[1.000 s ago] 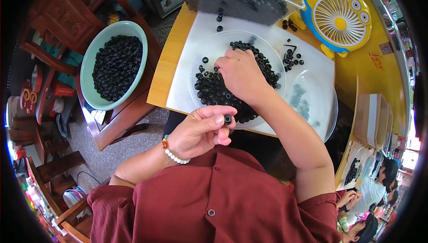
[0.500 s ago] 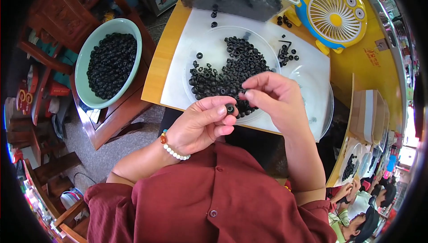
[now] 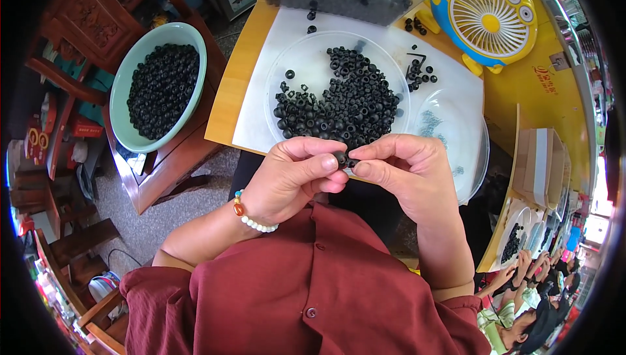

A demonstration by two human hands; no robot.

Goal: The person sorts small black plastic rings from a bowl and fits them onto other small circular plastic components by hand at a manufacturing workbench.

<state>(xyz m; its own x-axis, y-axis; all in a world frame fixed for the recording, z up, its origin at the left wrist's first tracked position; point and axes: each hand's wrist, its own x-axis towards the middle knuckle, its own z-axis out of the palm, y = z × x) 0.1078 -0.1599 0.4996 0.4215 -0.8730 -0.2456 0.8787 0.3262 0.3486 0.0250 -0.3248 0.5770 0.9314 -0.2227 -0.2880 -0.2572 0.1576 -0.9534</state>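
Since the black bead near the round tray looked light and hard, its sides suited the left hand's pinching fingers, while the right hand's held a smaller piece.

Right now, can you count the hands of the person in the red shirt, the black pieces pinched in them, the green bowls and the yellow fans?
Hands: 2 (left hand, right hand)
Pinched black pieces: 2
Green bowl: 1
Yellow fan: 1
Total: 6
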